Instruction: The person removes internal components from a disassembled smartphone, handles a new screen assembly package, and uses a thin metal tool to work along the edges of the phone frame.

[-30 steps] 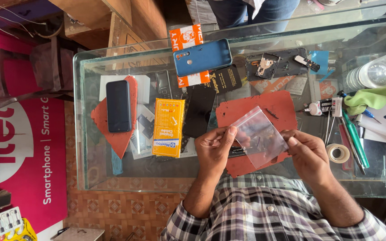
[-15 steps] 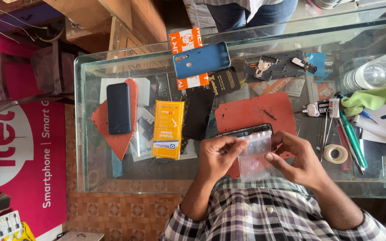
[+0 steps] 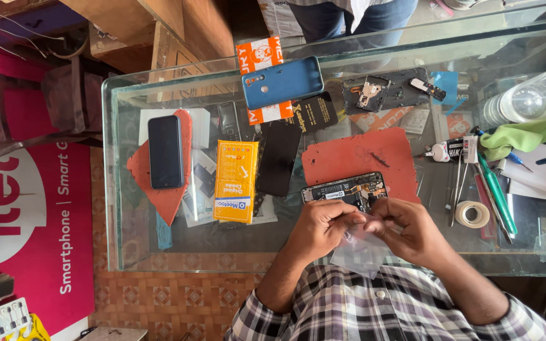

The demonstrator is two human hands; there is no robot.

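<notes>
Glass desk (image 3: 159,252) cluttered. Our left hand (image 3: 320,227) and right hand (image 3: 406,230) pinch clear plastic pouch (image 3: 358,252), fingers closed on it, just below opened phone (image 3: 345,189). Risk: pouch slips, contents drop among clutter.

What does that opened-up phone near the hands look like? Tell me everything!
The opened-up phone with its back cover off lies flat on the red rubber mat, near the mat's front edge. It is a dark rectangle showing a black battery with a white label and small circuit parts at one end. The left hand and right hand hover just in front of it, pinching a clear plastic bag; whether they touch the phone is unclear.
</notes>
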